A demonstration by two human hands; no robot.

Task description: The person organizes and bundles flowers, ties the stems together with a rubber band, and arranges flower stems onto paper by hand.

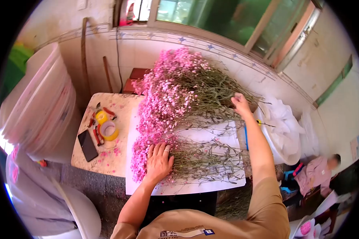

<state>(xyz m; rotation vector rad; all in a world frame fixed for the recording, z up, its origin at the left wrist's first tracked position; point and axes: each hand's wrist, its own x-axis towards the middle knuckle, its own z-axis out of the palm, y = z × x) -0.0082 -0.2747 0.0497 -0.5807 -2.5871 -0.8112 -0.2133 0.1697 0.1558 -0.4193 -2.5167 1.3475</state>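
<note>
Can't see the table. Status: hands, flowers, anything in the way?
Left hand flat on nearer pink blooms. Right hand at farther stems, grip unclear. White paper beneath nearer bunch; phone, tape clear of it.

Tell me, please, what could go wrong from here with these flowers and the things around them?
The left hand rests on the lower blossoms, so pressing hard might crush them; loose pink bits already lie on the table. The paper reaches past the table's front edge, so a bump there could shift it and the flowers on it. The phone lies near the table's left edge, and a stray push might knock it off.
</note>
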